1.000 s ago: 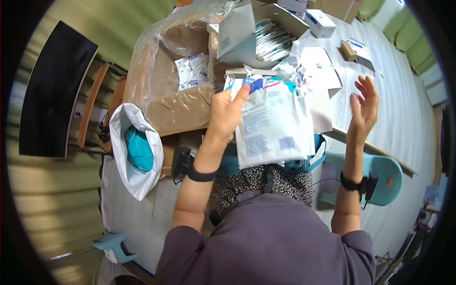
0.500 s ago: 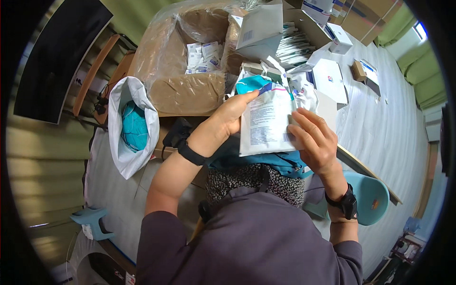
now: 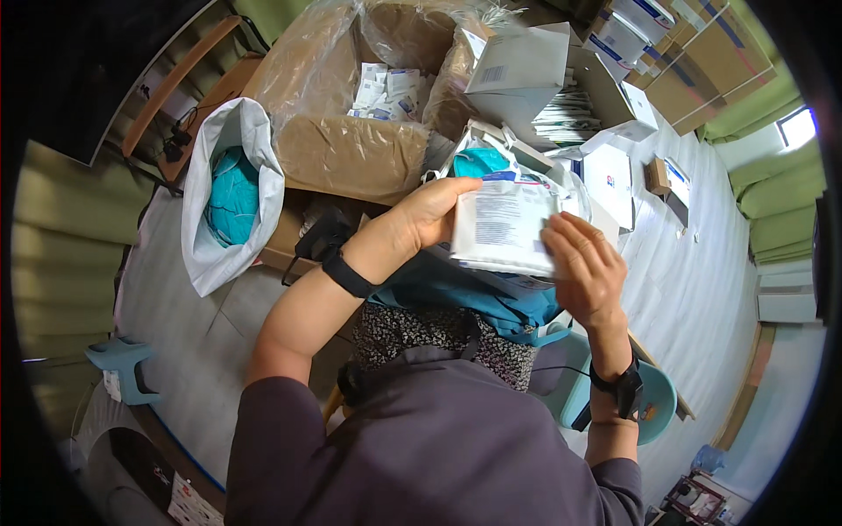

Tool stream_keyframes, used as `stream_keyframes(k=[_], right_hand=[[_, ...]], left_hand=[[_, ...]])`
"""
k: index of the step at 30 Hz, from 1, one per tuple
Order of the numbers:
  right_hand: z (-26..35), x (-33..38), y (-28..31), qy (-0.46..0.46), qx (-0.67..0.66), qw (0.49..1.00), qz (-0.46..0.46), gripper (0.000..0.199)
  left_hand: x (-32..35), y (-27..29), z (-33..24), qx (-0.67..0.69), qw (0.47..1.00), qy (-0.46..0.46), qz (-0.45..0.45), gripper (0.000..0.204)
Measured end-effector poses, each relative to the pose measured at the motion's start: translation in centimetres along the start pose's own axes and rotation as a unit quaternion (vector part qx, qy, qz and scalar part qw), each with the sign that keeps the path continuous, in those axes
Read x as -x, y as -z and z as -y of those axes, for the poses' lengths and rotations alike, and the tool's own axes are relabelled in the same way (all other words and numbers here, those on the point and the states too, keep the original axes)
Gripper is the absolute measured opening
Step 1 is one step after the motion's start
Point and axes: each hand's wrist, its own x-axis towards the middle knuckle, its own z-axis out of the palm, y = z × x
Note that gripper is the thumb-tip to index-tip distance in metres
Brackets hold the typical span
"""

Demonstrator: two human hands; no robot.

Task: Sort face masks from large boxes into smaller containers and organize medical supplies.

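"What's changed for us?"

"Our right grip (image 3: 592,267), well clear a second ago, is now at the right edge of the packet (image 3: 503,226), so we're working it two-handed; whether it pinches, we can't tell. Our left grip (image 3: 432,212) is closed on the left edge."

"Room?"

"The packet is before our lap (image 3: 412,335); the carton (image 3: 351,159) crowds the far left, but bare surface (image 3: 688,294) lies to our right."

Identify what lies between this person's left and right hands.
A white printed packet lies between the left hand and the right hand, as the head view shows.
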Motion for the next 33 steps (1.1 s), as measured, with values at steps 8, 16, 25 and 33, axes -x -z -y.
stream_keyframes(k=[8,16,25,33], right_hand=[[-4.0,1.3,1.3,-0.277,-0.275,0.899,-0.2,0.027],[-6.1,-0.1,3.0,-0.261,-0.366,0.853,-0.265,0.022],[-8.9,1.9,3.6,-0.327,-0.476,0.782,-0.235,0.026],[-10.2,4.7,3.9,-0.297,-0.539,0.749,-0.246,0.028]], left_hand=[[0.4,0.7,-0.1,-0.398,0.862,-0.295,-0.107,0.069],[-1.2,-1.3,-0.3,-0.558,0.669,-0.491,-0.01,0.108],[-2.6,-2.8,-0.3,-0.553,0.699,-0.453,0.008,0.084],[-0.1,-5.5,-0.4,-0.452,0.647,-0.608,-0.087,0.021]])
